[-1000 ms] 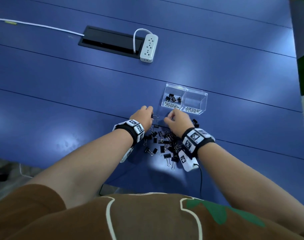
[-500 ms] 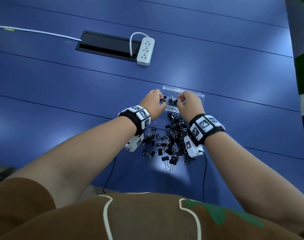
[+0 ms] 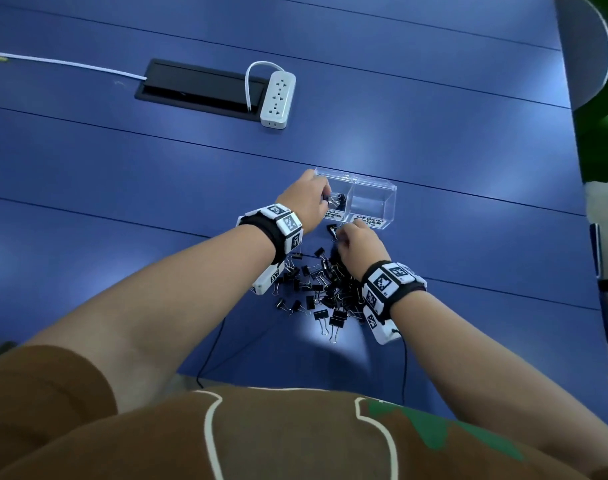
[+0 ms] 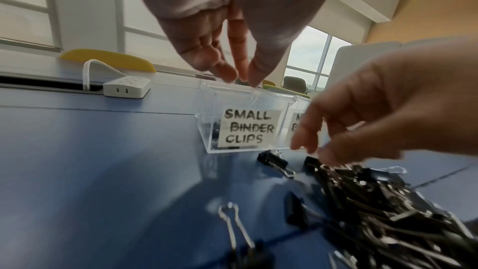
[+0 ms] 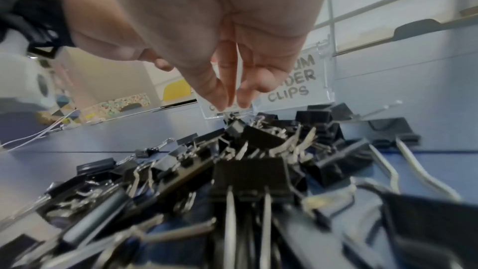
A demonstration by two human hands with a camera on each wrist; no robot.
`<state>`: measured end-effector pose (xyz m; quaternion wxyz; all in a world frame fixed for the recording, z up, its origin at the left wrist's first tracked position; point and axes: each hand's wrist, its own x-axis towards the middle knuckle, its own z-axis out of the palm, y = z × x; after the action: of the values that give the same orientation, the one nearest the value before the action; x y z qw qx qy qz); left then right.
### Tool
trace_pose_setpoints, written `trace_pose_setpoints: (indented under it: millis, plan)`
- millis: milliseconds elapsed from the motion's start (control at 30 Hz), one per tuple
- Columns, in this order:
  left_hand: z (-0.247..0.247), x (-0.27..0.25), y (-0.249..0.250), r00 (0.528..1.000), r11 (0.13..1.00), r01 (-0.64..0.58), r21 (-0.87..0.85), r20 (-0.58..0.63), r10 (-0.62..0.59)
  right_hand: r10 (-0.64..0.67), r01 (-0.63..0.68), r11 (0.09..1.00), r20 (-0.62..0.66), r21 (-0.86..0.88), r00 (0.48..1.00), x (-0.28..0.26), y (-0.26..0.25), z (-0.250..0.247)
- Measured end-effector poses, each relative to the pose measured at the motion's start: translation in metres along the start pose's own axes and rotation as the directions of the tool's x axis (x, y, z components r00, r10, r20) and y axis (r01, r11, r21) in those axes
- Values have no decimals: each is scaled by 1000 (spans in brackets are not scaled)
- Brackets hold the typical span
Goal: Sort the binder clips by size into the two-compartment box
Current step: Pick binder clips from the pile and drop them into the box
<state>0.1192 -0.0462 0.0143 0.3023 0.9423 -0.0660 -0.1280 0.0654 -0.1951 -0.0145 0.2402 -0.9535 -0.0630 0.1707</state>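
Note:
A clear two-compartment box point(image 3: 375, 183) stands on the blue table, labelled SMALL BINDER CLIPS point(image 4: 248, 126) on the left and medium on the right point(image 5: 297, 81). A few black clips point(image 3: 337, 200) lie in the small compartment; the medium one looks empty. My left hand point(image 3: 325, 197) hovers over the small compartment, its fingers point(image 4: 227, 73) pointing down with nothing seen between them. My right hand point(image 3: 340, 237) reaches down onto the far end of the clip pile point(image 3: 330, 289), its fingertips point(image 5: 220, 105) just above a clip. One clip point(image 4: 271, 159) lies alone before the box.
A white power strip point(image 3: 278, 98) and a black cable hatch point(image 3: 198, 88) lie farther back on the left, with a white cable point(image 3: 70, 65) running left. The table ends at the right beside a grey chair point(image 3: 586, 46). Thin black wires hang off the near edge.
Both hands rose from the pile to the box. Since then the right hand has drawn back to the pile, while the left hand stays over the small compartment.

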Motion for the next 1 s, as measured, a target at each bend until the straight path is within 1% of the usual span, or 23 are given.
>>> trace_pose_setpoints:
  millis: [67, 133, 233, 300, 333, 400, 567, 700, 767, 833, 933, 1000]
  plan:
    - [2, -15, -6, 1000, 1000, -5, 6, -12, 5, -70, 70, 997, 2, -10, 998, 5, -6, 2]
    - [8, -31, -17, 999, 999, 28, 24, 30, -29, -99, 102, 993, 45, -65, 994, 8, -13, 9]
    - [22, -51, -38, 983, 990, 121, 69, 132, -129, -46, 62, 981, 91, -182, 995, 7, -21, 17]
    - [31, -61, -47, 965, 982, 155, 104, 195, -173, -23, 39, 976, 78, -212, 997, 7, -22, 19]
    - [34, -64, -49, 961, 980, 168, 110, 203, -188, -19, 34, 975, 71, -220, 997, 7, -22, 20]
    - [39, -68, -51, 962, 978, 174, 115, 191, -194, -10, 26, 973, 72, -230, 997, 6, -21, 21]
    - [44, -68, -47, 976, 983, 139, 119, 150, -156, 10, 3, 977, 59, -213, 998, 7, -20, 20]
    - [45, -70, -48, 987, 986, 89, 140, 121, -107, -3, 8, 995, 54, -97, 999, 4, -21, 17]
    - [46, -71, -48, 991, 986, 53, 160, 112, -72, -8, 8, 1000, 11, -10, 1000, 1, -24, 11]
    - [44, -72, -49, 993, 986, 35, 165, 105, -53, -20, 25, 996, -60, 86, 998, 1, -29, -1]
    - [42, -72, -48, 995, 986, 24, 162, 92, -39, -50, 73, 990, -182, 122, 982, 16, -38, -26]
    - [42, -72, -46, 993, 986, 42, 163, 100, -59, -61, 95, 987, -239, 132, 969, 31, -41, -40]
